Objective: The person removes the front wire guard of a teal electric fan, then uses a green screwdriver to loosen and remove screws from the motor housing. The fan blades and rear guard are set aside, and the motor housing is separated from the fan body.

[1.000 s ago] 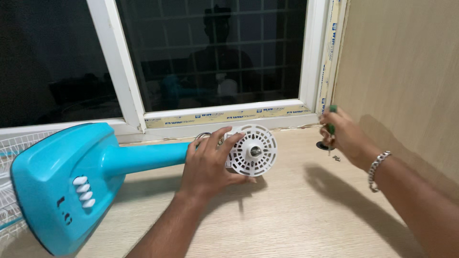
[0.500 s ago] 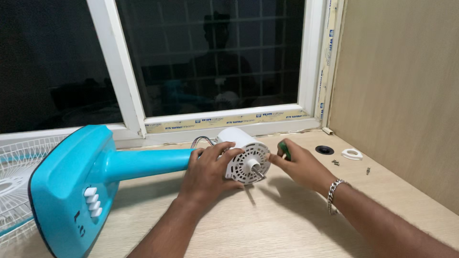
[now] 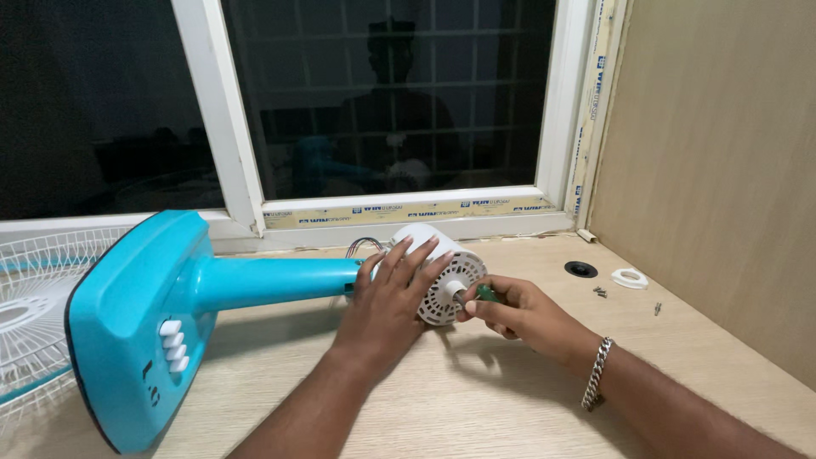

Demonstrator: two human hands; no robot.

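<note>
Since the earlier frames the right hand [image 3: 510, 313] has come away from the far corner by the wall and now sits against the face of the white fan motor [image 3: 442, 272], its fingers closed around a green-handled screwdriver [image 3: 486, 294] whose tip meets the slotted front plate near the centre shaft; the left hand has shifted only slightly on the housing. From the head view, the left hand [image 3: 393, 293] lies spread over the top and side of the motor, fingers splayed and pressing on it rather than wrapping it. The motor lies on its side on the pale wooden counter [image 3: 476, 399], near the window sill, joined to a turquoise fan stem [image 3: 272, 280] that runs left to the turquoise fan base [image 3: 140, 327], which is tipped up on edge with its row of white buttons facing the camera. A few thin wires show just behind the motor. A white wire fan guard [image 3: 30, 314] lies at the far left, partly behind the base. Toward the right wall, well apart from both hands, sit a round black hole [image 3: 580, 269] in the counter, a small white ring-shaped part [image 3: 630, 278] and several loose screws [image 3: 600, 291]. A silver chain bracelet [image 3: 597, 384] circles the right wrist.
</note>
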